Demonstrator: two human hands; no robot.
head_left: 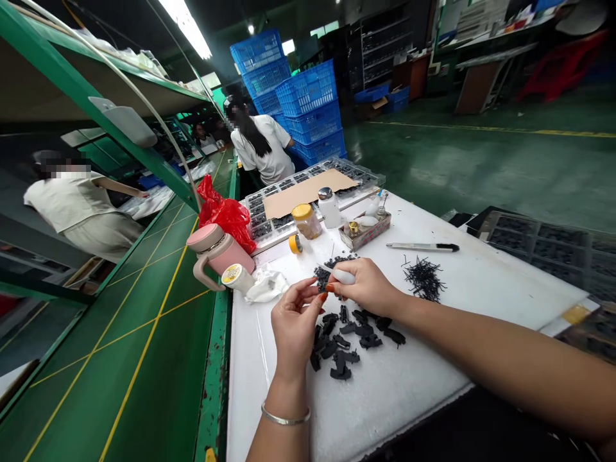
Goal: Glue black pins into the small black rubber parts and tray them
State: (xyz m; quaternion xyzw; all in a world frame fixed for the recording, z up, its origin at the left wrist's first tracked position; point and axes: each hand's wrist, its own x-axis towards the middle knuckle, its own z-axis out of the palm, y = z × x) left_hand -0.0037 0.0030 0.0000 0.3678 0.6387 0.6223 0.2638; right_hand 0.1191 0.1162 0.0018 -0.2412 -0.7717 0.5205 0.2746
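Note:
My left hand is closed in a pinch above the white worktop, apparently on a small black part that its fingertips mostly hide. Beside it, my right hand grips a small white squeeze bottle with a thin tip pointing up and left. The fingertips of both hands nearly meet. Just behind them lies a pile of tiny black pieces. Curved black plastic parts are scattered below my hands. A heap of thin black pins lies right of my right hand.
At the back are a pink mug, a yellow-lidded jar, a pump bottle, a small box and compartment trays under cardboard. A pen lies right. A green conveyor runs left. Co-workers sit beyond.

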